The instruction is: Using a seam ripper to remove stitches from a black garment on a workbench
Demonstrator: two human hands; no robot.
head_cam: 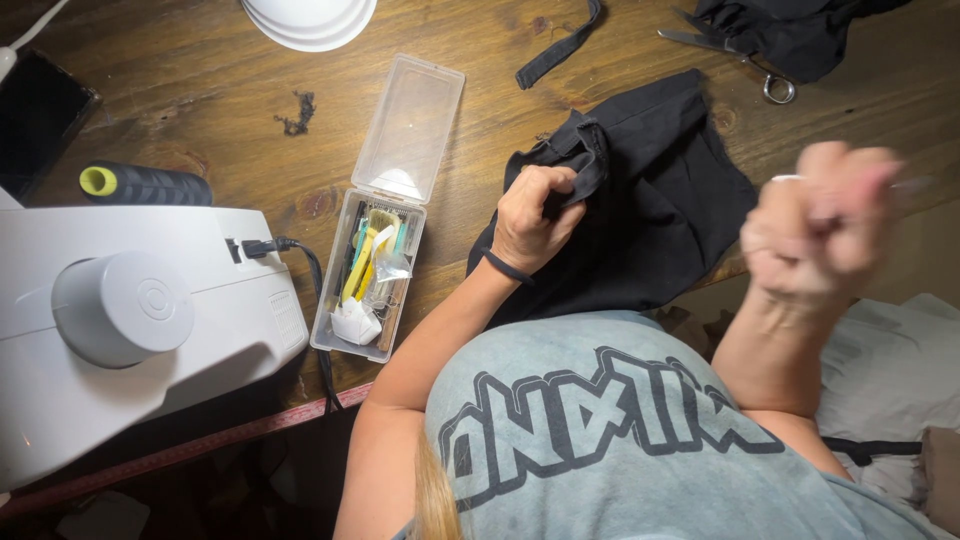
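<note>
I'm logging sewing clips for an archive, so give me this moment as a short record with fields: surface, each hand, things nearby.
surface: brown wooden table
left hand: left hand grips a fold of the black fabric garment on the table
right hand: right hand raised above the table edge, fist closed, blurred; what it pinches cannot be told
left of hands: open clear plastic box of small tools, white sewing machine
far edge: metal scissors, white bowl, black fabric strip

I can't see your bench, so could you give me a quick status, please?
Left hand gripping black fabric. Right hand raised, fisted, blurred. Open clear plastic box beside fabric.
</note>
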